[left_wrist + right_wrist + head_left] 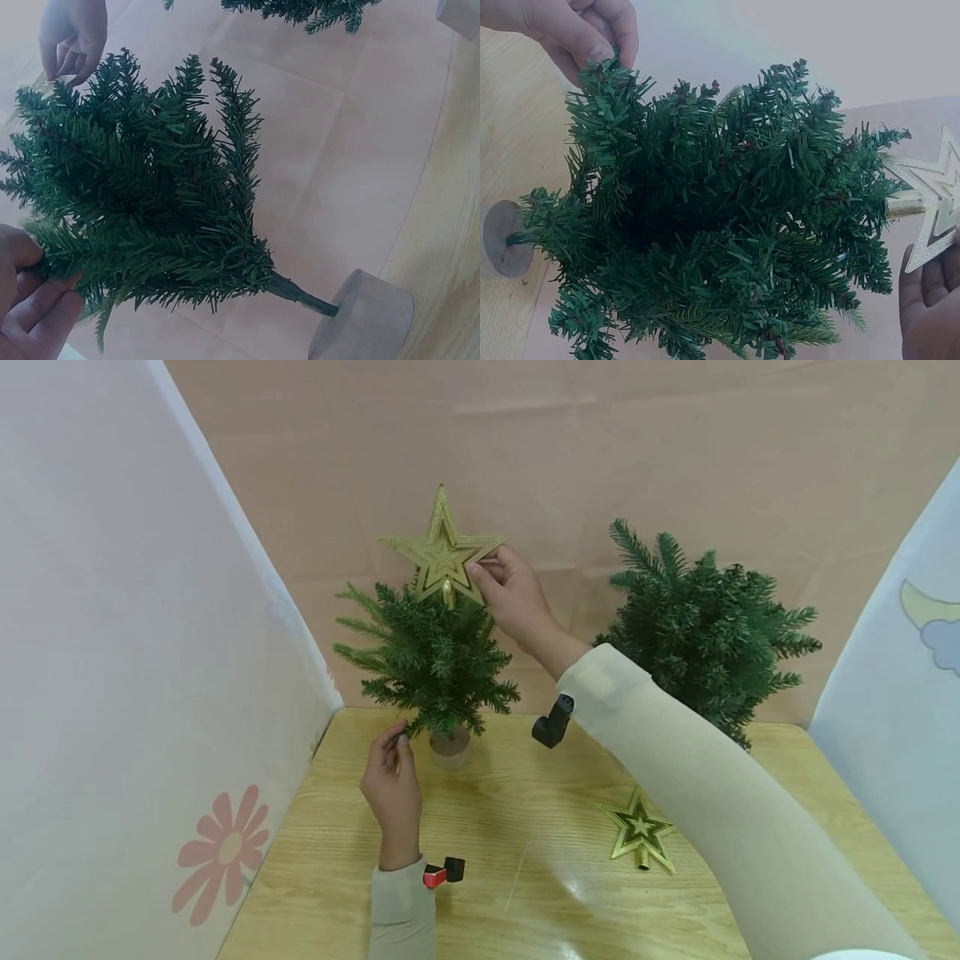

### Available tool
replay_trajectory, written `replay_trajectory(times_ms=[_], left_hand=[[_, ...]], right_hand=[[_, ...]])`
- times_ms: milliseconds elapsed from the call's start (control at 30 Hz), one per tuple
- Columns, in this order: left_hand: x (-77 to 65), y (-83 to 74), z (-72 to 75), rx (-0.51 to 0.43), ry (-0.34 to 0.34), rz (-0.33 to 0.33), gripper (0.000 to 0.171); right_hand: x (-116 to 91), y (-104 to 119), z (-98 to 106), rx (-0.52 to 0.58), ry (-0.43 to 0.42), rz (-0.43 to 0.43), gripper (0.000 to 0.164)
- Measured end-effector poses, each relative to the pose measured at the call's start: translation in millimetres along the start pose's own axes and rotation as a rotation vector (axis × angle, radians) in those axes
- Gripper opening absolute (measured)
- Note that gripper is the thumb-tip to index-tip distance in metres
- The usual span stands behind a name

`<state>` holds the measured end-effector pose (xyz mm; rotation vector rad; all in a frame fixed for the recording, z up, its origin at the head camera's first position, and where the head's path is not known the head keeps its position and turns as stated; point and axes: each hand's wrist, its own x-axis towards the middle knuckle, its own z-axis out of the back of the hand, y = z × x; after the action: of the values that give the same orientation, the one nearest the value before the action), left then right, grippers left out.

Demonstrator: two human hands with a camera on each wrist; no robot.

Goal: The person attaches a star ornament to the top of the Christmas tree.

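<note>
Star [442,556] in gold, with nested outlines, is at eleven o'clock in the head view, held up at the top of a small tree [442,660]. Its short gold tube [448,593] points toward six o'clock, right at the upper needles; we cannot tell whether any sprig has entered it. Of the two hands, the right hand [517,593], at two o'clock from the small tree, pinches the star's edge between thumb and fingers. The left hand [393,785], at seven o'clock, grasps the tip of a low branch [611,97] between thumb and fingers.

We see the small tree standing upright on a round, pale base [450,749] at its six o'clock, set on a wood-grained counter [480,827]. At four o'clock from it, a second star [640,827], also gold, lies on the counter near the right sleeve [697,760]. At three o'clock stands a larger tree [712,618], its lower part partly hidden from us by that same sleeve. Both sleeves are beige, and a small black device [551,727] sits at the right cuff.

Farther out, we have a peach-coloured backdrop [562,443] at twelve o'clock, a pink flower print [227,850] on the pale cloth at eight, and a moon-and-cloud print [941,639] at three, by the edge of the view.
</note>
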<state>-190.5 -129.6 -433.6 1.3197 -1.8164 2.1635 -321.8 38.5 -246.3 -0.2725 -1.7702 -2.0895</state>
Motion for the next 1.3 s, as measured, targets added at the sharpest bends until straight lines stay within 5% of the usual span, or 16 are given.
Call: replay_trajectory(times_ms=[867,1300], left_hand=[[-0.8,4.0,-1.9,-0.014,-0.002,0.005,0.019],[-0.7,2.7,-1.1,-0.015,-0.001,0.006,0.019]], right_hand=[[-3,-3,5,-0.098,0.035,0.035,0.029],[-4,-11,4,-0.023,0.004,0.044,0.030]])
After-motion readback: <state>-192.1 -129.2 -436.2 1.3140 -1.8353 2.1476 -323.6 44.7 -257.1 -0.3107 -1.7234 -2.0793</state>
